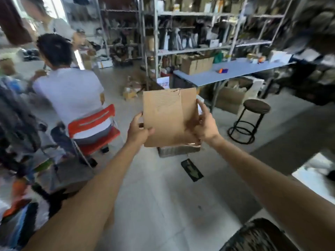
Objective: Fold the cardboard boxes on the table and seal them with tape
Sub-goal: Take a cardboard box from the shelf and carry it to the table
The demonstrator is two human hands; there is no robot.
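Your left hand and right hand grip the flattened cardboard box by its side edges, in the air over open floor. Blue table behind; stool right, seated person left.

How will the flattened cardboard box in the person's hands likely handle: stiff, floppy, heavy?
Probably light: left hand and right hand hold the cardboard box up by its side edges. Likely stiff, as it stands flat. Torn top edge hints it tears easily.

Brown cardboard box, flattened (torn top), upright
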